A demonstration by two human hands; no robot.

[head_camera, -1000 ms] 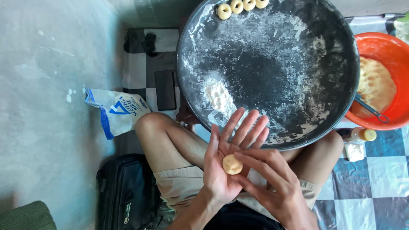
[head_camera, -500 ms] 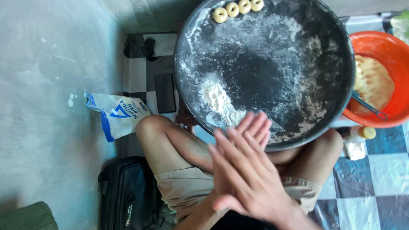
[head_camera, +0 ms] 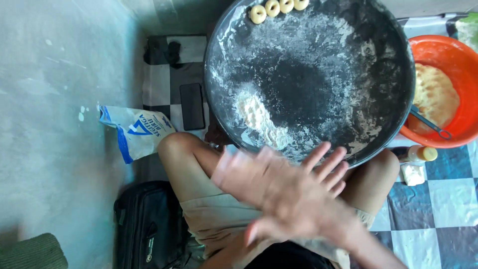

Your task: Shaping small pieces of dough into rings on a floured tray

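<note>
Right hand [head_camera: 298,199] now covers left hand [head_camera: 244,174] (blurred, dough probably hidden).

Home floor kitchen: floured pan [head_camera: 318,74], checkered mat [head_camera: 433,219].

checkered mat [head_camera: 428,219], black tray [head_camera: 383,45], orange bowl [head_camera: 460,60]

Dough rings [head_camera: 279,8] at tray's [head_camera: 383,45] far rim, bowl [head_camera: 443,55] right of tray, flour bag [head_camera: 137,130] left.
</note>
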